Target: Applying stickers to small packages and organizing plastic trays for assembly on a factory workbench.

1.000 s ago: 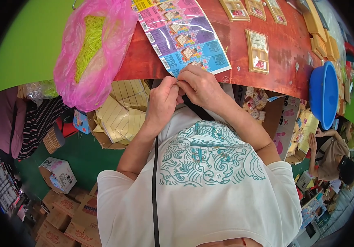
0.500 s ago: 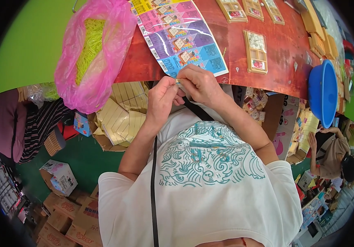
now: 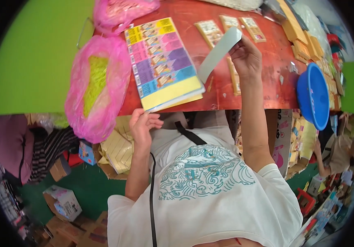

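My right hand [image 3: 246,57] is raised over the table, thumb and fingers pinched on the top end of a pale, curved sticker strip [image 3: 218,57], its whitish side showing. The strip's lower end hangs by the right edge of a sheet of colourful stickers [image 3: 160,61]. This sheet has yellow, pink, purple and blue bands, and a bare yellow backing band [image 3: 170,92] along its near end. Below the sheet's near left corner is my left hand [image 3: 145,127], fingers loosely bent and apart, with nothing seen in them. Whether it touches the corner I cannot tell.
A pink plastic bag [image 3: 117,78] of yellow-green strips sits left of the sheet, another pink bag [image 3: 123,12] behind it. Several small wooden trays [image 3: 210,31] lie on the red table [image 3: 267,70]. A blue basin [image 3: 312,96] stands at the right edge. Boxes sit underneath.
Both hands were together at the sheet's near edge. My right hand has moved up and right with the strip, and the sheet's near blue band has given way to bare yellow backing. My left fingers have loosened.
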`<state>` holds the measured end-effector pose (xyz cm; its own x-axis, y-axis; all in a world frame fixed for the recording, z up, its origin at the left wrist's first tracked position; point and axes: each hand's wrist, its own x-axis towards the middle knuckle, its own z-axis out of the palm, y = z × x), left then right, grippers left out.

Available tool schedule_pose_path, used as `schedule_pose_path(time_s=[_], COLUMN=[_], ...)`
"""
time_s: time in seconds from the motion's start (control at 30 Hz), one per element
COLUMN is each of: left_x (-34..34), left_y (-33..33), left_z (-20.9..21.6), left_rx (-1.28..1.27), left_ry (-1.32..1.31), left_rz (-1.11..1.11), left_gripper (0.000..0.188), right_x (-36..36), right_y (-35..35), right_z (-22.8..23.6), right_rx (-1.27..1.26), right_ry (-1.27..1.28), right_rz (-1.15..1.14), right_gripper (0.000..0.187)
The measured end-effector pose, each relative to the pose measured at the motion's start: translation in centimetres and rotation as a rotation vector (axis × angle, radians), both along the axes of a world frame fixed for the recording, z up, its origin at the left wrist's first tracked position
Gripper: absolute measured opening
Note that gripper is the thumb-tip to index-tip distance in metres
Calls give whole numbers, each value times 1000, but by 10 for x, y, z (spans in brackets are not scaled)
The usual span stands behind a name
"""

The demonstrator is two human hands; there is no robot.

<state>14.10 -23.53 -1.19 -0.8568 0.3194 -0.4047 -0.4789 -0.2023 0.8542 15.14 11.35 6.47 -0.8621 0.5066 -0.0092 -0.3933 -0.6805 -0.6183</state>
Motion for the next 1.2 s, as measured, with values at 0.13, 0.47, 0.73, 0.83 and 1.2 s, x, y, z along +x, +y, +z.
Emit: schedule_pose_path(time_s=[0.13,0.47,0.73,0.83,1.2], left_x=[3,26,31,29,31], left_y=[-12,114,137,138,150], left_z=[23,81,59,57,59], left_rx=[-605,-29,697,705,227], left_ry=[457,899,-218,-277,-199], left_rz=[-20,-426,-366,-389,-909], left_gripper=[29,60,46,42,35], right_x=[37,81,104,111,126], right_y=[22,-101,-86,-77,-33], right_z=[22,35,15,18,29], right_rx=[203,1144,1092,1339,1428], right_ry=[114,-165,-245,-316,-368], right_rz=[-130,-173,-94,-274,-486], right_gripper=[20,11,20,22,10])
